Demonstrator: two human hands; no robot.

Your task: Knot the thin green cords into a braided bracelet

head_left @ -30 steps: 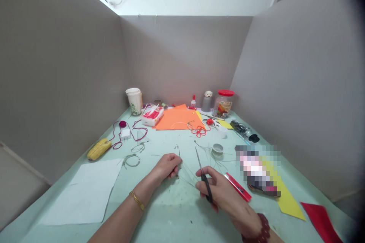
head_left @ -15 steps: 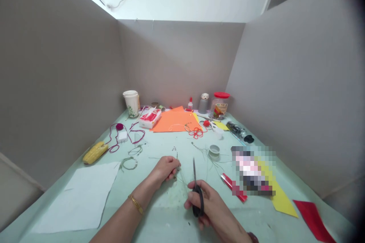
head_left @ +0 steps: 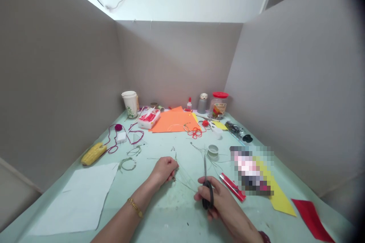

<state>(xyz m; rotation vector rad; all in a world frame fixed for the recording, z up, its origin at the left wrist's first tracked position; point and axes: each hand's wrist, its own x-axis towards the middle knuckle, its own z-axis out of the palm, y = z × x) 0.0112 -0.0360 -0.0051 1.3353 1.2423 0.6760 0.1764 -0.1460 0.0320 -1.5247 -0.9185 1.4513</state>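
Note:
My left hand [head_left: 164, 171] is closed in a pinch on thin green cord [head_left: 186, 184], its wrist low over the table. Strands of that cord run slantwise from it toward my right hand [head_left: 218, 199]. There, black-handled scissors [head_left: 205, 166] are gripped with the blades together, pointing up and away from me. Whether my right fingers also pinch the cord ends is hard to make out. Just beyond my left fingertips lie several tiny dark bits [head_left: 173, 149]. A spool [head_left: 213, 150] sits past the scissors, with loose green strands around it.
Green cord loops [head_left: 127, 164] and white cloth [head_left: 76, 197] lie left. A red tube [head_left: 232, 187], yellow sheet [head_left: 282, 201] and red piece [head_left: 312, 218] lie right. Farther back are orange sheets [head_left: 171, 119], a tissue pack [head_left: 148, 119], a cup [head_left: 130, 105] and a red-lidded jar [head_left: 218, 106]. Grey partitions enclose the table.
My right hand has moved right, away from my left hand, carrying the scissors. The green strands now stretch farther between the hands. My left hand stays nearly where it was.

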